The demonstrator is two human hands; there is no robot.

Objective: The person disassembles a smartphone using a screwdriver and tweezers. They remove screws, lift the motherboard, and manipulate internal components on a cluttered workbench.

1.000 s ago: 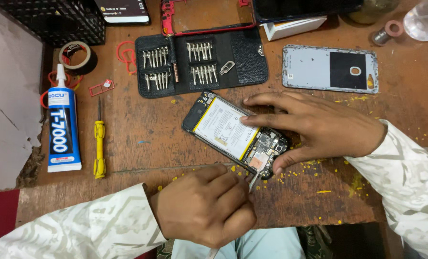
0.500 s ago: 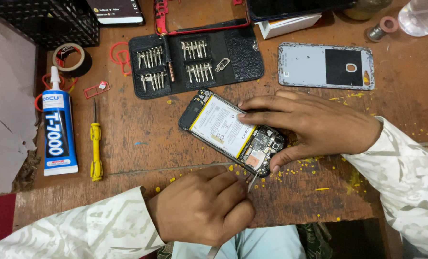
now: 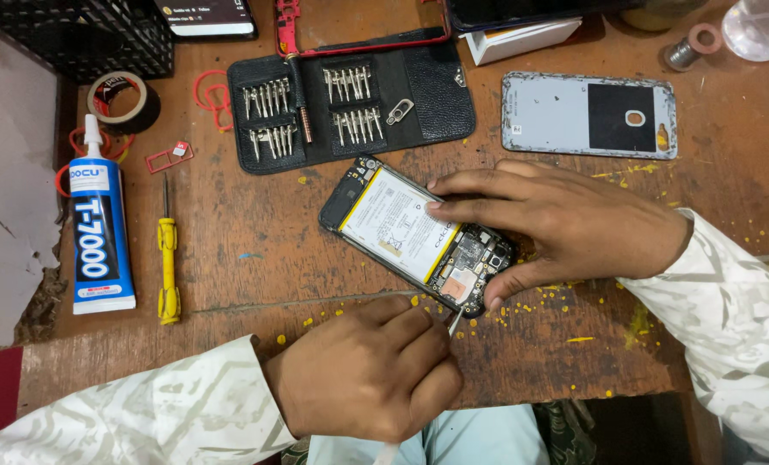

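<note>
An opened phone (image 3: 406,228) lies face down on the wooden table (image 3: 255,258), its white battery and circuit board showing. My right hand (image 3: 565,228) rests on it, fingers on the battery and thumb against the lower end, holding it still. My left hand (image 3: 367,370) is closed around a thin metal tool (image 3: 456,320) whose tip touches the phone's bottom edge near the board. The tool's handle is hidden inside my fist.
A black bit case (image 3: 350,108) lies open behind the phone. The phone's back cover (image 3: 587,114) lies to the right. A glue tube (image 3: 98,237), yellow screwdriver (image 3: 168,258), tape roll (image 3: 124,99) and SIM tray (image 3: 171,157) sit left. Yellow crumbs dot the table's front right.
Both hands and the phone hold almost the same pose. The view has shifted slightly, and the tool tip stays at the phone's lower edge.
</note>
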